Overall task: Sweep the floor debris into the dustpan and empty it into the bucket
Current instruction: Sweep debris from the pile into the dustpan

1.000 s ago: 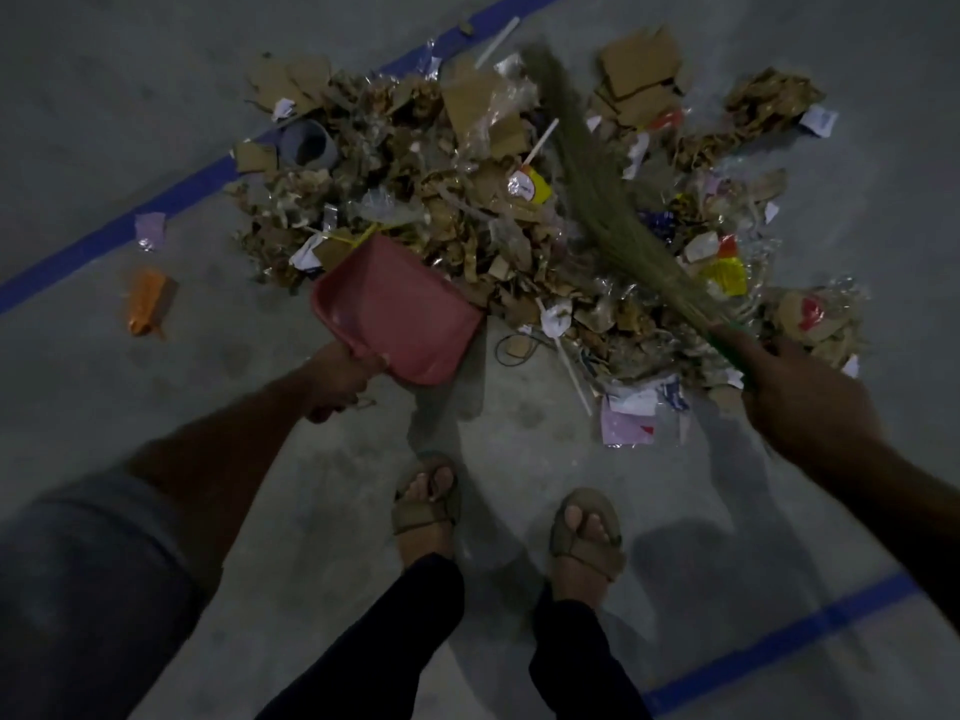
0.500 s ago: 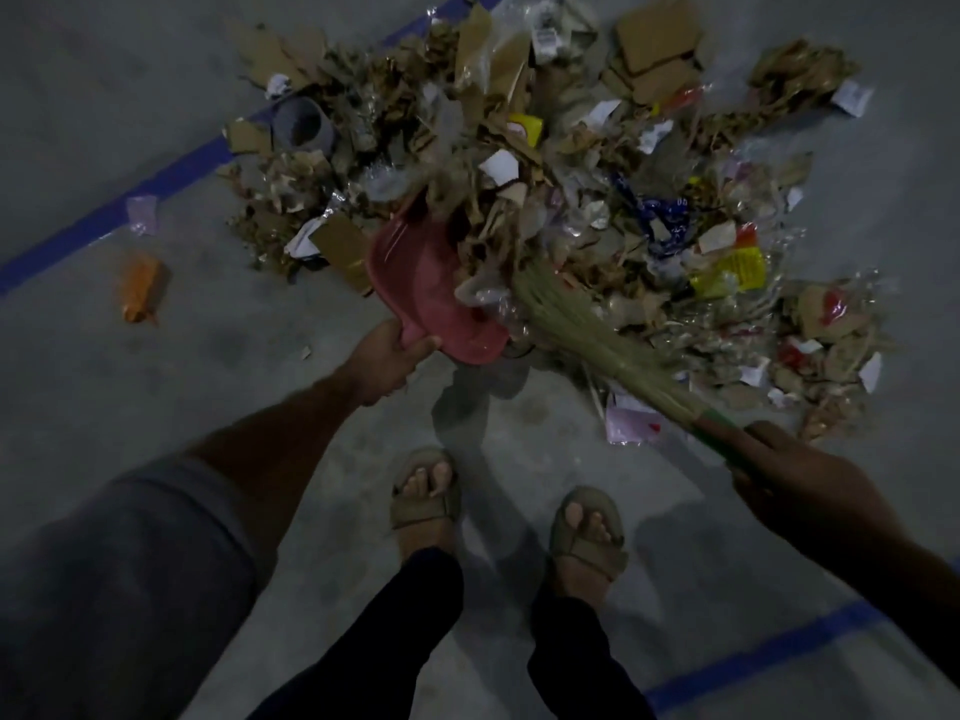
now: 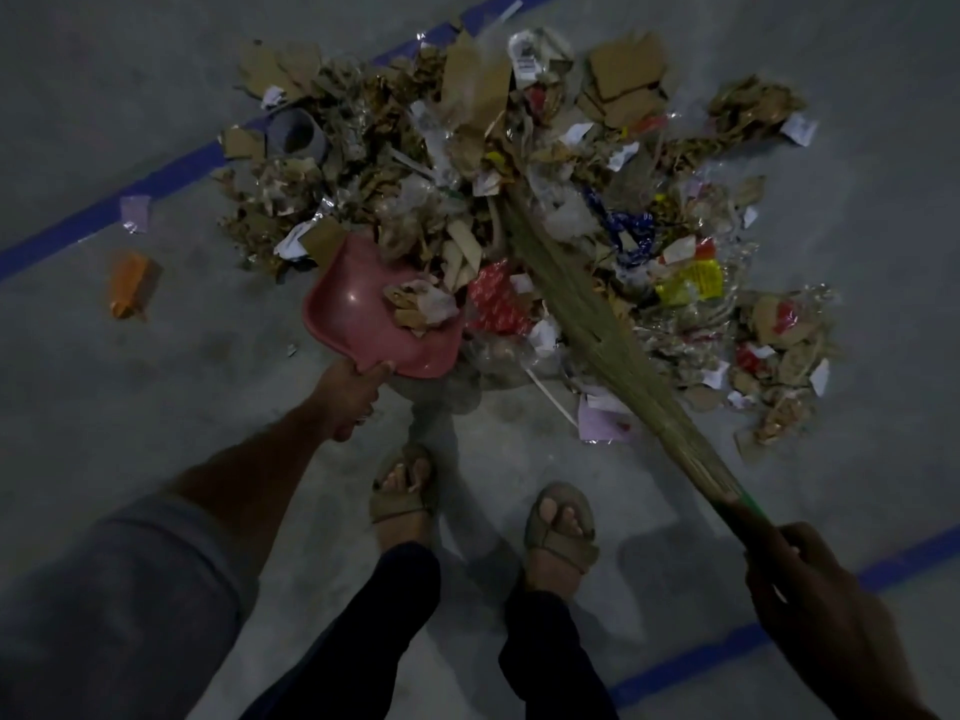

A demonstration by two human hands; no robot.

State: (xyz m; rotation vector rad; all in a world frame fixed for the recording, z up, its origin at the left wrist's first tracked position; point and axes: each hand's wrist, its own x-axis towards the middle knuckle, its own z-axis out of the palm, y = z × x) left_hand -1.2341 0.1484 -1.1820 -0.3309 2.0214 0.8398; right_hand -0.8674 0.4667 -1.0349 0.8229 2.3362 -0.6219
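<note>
Our right hand (image 3: 826, 610) grips the grass broom (image 3: 587, 314), bristles angled up-left into the debris pile (image 3: 519, 163); our left hand (image 3: 353, 397) clasps the red dustpan (image 3: 358, 324) beside it.

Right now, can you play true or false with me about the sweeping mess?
1. The left hand holds a pink dustpan. True.
2. The dustpan is completely full. False: only a few scraps lie in it.
3. The right hand holds the broom. True.
4. The orange scrap sits inside the trash pile. False: it lies apart on the floor, to the left.
5. A bucket stands beside the feet. False: no bucket is in view.
</note>
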